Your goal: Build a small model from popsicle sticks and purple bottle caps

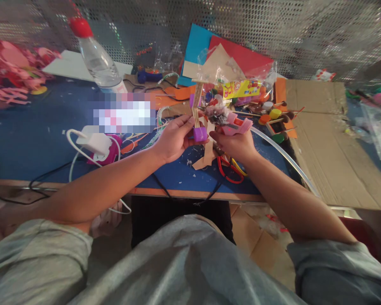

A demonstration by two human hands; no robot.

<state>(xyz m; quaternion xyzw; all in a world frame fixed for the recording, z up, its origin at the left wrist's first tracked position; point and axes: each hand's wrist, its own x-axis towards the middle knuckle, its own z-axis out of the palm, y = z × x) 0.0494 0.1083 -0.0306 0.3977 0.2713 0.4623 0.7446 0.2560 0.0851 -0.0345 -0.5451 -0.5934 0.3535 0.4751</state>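
The glue gun (236,124) is pink; the stick piece (197,101) is pale tan, with a purple block (200,134) at its near end. The tabletop (34,135) is deep blue, edged in orange-brown. Far off, a blue sheet (195,42) and a red sheet (241,55) show before a grey backdrop (307,38) patterned with holes. The scissors (221,168) have red and yellow handles. The bottle (98,61) wears a red cap (81,27), the cardboard (327,131) on the right is brown, and the blurred pile (14,63) at far left seems pink and red.

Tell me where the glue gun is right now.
In the head view, just right of centre: the glue gun is in the right grip, its front end toward the sticks in the left grip.
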